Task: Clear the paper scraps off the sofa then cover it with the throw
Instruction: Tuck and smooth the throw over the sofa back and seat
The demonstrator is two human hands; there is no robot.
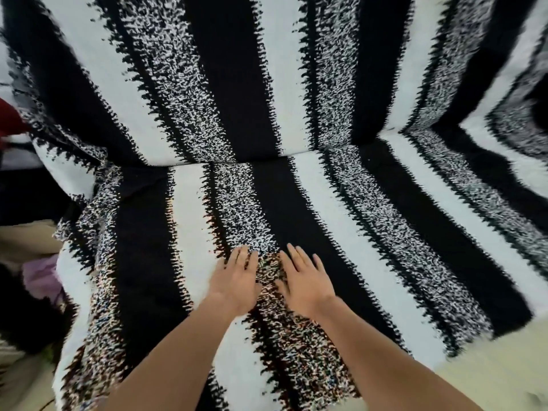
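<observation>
Head view, looking down at seat.

Throw: black, white and speckled black-and-white stripes. It is spread over both the back and the seat of the sofa, with a crease running across where back meets seat. The sofa's own upholstery is hidden under it. The left edge of the throw is bunched and wrinkled; its front edge hangs over the seat front.

Left hand: palm down on the throw, at the boundary of a white stripe and the speckled stripe, near the front of the seat. Fingers straight, close together, gripping nothing.

Right hand: palm down just beside the left hand, not touching it, on the speckled and black stripes. Fingers straight, slightly spread, gripping nothing.

The 2 forearms are bare and enter from the bottom edge.

Periphery: red object at far left, blurred, cannot identify. Purple cloth lower left beside the throw's edge. Pale floor lower right.
</observation>
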